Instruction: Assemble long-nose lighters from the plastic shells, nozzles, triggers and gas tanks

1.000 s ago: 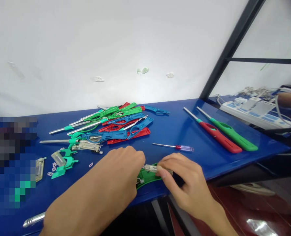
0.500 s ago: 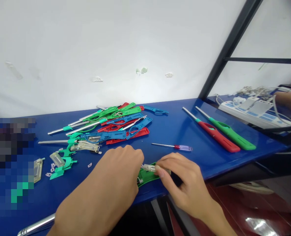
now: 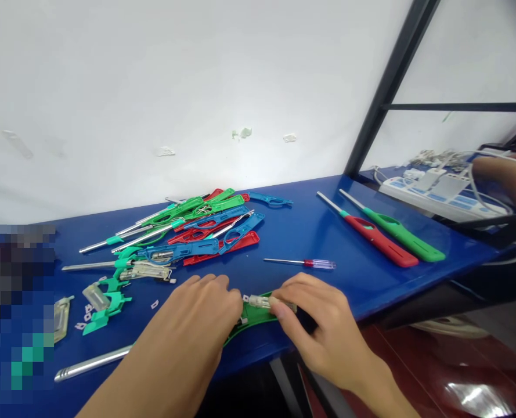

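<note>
My left hand [image 3: 203, 310] is closed over the left part of an open green lighter shell [image 3: 258, 313]; its fingertips are mostly hidden. From under that wrist a metal lighter tube [image 3: 94, 363] sticks out to the left. Beside the left fingers sits a small white clip [image 3: 245, 298], close to the end of a clear fuel tank [image 3: 259, 301]. The thumb and fingers of my right hand [image 3: 316, 316] pinch the tank, above the right part of the shell. A screwdriver [image 3: 321, 264] with a red and clear handle lies beyond my hands.
Green, red and blue lighter shells [image 3: 201, 248] with metal tubes are heaped at the back left. Loose clear tanks [image 3: 96, 296], teal pieces [image 3: 105, 310] and small white clips lie nearer. Two whole lighters [image 3: 382, 241] and a power strip [image 3: 440, 197] are right. Another person's hand [image 3: 508, 177] shows there.
The metal tube has swung away from me, up in the picture, as the lighter turned under my left hand. My right hand still pinches the tank. The view has shifted slightly.
</note>
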### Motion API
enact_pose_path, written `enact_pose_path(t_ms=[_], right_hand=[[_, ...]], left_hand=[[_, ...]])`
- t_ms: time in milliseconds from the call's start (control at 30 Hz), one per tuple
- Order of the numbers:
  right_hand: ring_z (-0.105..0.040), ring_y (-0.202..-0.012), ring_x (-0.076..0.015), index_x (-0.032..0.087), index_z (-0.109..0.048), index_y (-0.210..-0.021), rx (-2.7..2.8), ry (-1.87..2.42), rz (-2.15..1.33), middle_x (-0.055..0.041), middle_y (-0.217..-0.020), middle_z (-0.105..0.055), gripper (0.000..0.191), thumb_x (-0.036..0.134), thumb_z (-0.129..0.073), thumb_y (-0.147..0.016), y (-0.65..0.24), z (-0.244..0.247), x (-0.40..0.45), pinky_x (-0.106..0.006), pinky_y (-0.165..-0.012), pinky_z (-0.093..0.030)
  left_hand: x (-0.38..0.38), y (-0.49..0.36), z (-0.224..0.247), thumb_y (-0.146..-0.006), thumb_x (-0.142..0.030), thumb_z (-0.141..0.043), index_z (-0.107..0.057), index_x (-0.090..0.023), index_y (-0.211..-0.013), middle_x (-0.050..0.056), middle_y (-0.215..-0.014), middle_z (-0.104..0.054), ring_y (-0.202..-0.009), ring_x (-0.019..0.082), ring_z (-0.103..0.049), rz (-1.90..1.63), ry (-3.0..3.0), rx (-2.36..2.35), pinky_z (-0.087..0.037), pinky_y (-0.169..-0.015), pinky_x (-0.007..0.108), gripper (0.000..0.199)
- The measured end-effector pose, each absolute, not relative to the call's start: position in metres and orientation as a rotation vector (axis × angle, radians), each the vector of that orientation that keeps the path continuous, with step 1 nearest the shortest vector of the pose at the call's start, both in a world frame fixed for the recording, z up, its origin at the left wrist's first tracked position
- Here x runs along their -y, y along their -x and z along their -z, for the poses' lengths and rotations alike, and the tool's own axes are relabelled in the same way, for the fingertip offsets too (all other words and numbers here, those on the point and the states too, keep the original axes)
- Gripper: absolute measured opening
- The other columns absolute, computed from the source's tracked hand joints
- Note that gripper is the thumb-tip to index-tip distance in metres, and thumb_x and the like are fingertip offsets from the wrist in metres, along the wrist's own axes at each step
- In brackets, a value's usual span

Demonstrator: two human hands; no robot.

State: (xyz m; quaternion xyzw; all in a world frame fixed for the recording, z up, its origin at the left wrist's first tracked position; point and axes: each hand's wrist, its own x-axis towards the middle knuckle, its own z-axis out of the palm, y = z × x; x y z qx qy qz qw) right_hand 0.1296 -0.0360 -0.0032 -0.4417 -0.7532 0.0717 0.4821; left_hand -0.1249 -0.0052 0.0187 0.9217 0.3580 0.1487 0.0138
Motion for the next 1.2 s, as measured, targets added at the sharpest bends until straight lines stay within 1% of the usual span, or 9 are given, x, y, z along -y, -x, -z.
enact_pose_path(t_ms=[100,200,267,367,433,500,600,833,1200], right_hand=[[-0.073,-0.077,-0.0188,0.018,-0.078,-0.099,1.83,1.072,-0.177,-0.0033,-0.086,-0.081,0.019,0.02,-0.063,-0.11,-0.129,0.004,0.036,-0.033,-0.074,-0.057],[-0.072,-0.076,-0.0192,0.018,-0.078,-0.099,1.824,1.072,-0.185,-0.0037,-0.086,-0.081,0.018,0.02,-0.064,-0.109,-0.129,0.004,0.036,-0.033,-0.072,-0.058],[-0.072,-0.077,-0.019,0.018,-0.079,-0.1,1.821,1.066,-0.192,-0.0034,-0.086,-0.081,0.017,0.02,-0.064,-0.109,-0.129,0.003,0.037,-0.032,-0.072,-0.058],[-0.072,-0.079,-0.0184,0.02,-0.079,-0.105,1.838,1.069,-0.205,-0.0022,-0.09,-0.082,0.014,0.019,-0.066,-0.108,-0.13,0.003,0.037,-0.031,-0.073,-0.059],[-0.073,-0.082,-0.0184,0.021,-0.08,-0.114,1.867,1.077,-0.203,-0.0022,-0.096,-0.084,0.015,0.018,-0.067,-0.108,-0.131,0.003,0.038,-0.031,-0.075,-0.06],[-0.073,-0.083,-0.0189,0.022,-0.079,-0.123,1.903,1.086,-0.189,-0.0026,-0.099,-0.084,0.02,0.018,-0.067,-0.108,-0.132,0.003,0.038,-0.031,-0.076,-0.061],[-0.071,-0.08,-0.0197,0.023,-0.079,-0.127,1.954,1.095,-0.171,-0.0023,-0.093,-0.081,0.024,0.017,-0.066,-0.109,-0.134,0.003,0.038,-0.032,-0.074,-0.061],[-0.069,-0.079,-0.0201,0.024,-0.079,-0.128,1.996,1.095,-0.138,-0.0031,-0.097,-0.082,0.025,0.015,-0.064,-0.109,-0.134,0.002,0.037,-0.033,-0.073,-0.059],[-0.069,-0.083,-0.0179,0.025,-0.077,-0.13,1.995,1.092,-0.166,-0.0012,-0.1,-0.082,0.027,0.013,-0.065,-0.109,-0.133,0.003,0.038,-0.03,-0.076,-0.058]], left_hand=[[-0.001,0.124,-0.022,-0.079,-0.009,-0.061,-0.075,-0.028,-0.121,0.012,-0.125,-0.079,-0.114,0.038,-0.076,-0.39,-2.928,-1.13,-0.059,-0.102,0.051,0.048],[-0.007,0.119,-0.028,-0.078,-0.001,-0.057,-0.075,-0.025,-0.109,0.01,-0.109,-0.081,-0.092,0.033,-0.078,-0.176,-3.012,-1.159,-0.062,-0.088,0.048,0.043],[-0.009,0.116,-0.028,-0.084,0.001,-0.053,-0.074,-0.024,-0.107,0.009,-0.108,-0.082,-0.087,0.031,-0.078,-0.181,-3.002,-1.212,-0.062,-0.083,0.045,0.041],[-0.007,0.115,-0.021,-0.102,-0.008,-0.05,-0.073,-0.025,-0.106,0.007,-0.107,-0.081,-0.087,0.027,-0.078,-0.496,-2.851,-1.297,-0.06,-0.079,0.039,0.029],[-0.004,0.115,-0.014,-0.11,-0.016,-0.05,-0.072,-0.026,-0.109,0.004,-0.105,-0.081,-0.088,0.024,-0.078,-0.728,-2.692,-1.289,-0.058,-0.079,0.036,0.024],[-0.001,0.114,-0.009,-0.112,-0.017,-0.052,-0.072,-0.027,-0.111,0.0,-0.105,-0.081,-0.091,0.021,-0.078,-0.895,-2.574,-1.237,-0.058,-0.082,0.033,0.022],[0.002,0.113,-0.005,-0.112,-0.014,-0.054,-0.073,-0.028,-0.113,-0.003,-0.106,-0.08,-0.095,0.018,-0.077,-1.03,-2.483,-1.163,-0.057,-0.087,0.03,0.023],[0.002,0.113,-0.005,-0.112,-0.01,-0.055,-0.072,-0.032,-0.112,-0.005,-0.107,-0.075,-0.095,0.015,-0.073,-0.973,-2.323,-1.091,-0.054,-0.087,0.026,0.027],[0.002,0.113,0.0,-0.113,-0.008,-0.054,-0.069,-0.031,-0.115,-0.005,-0.11,-0.072,-0.098,0.017,-0.07,-0.965,-2.345,-1.078,-0.051,-0.089,0.031,0.027]])
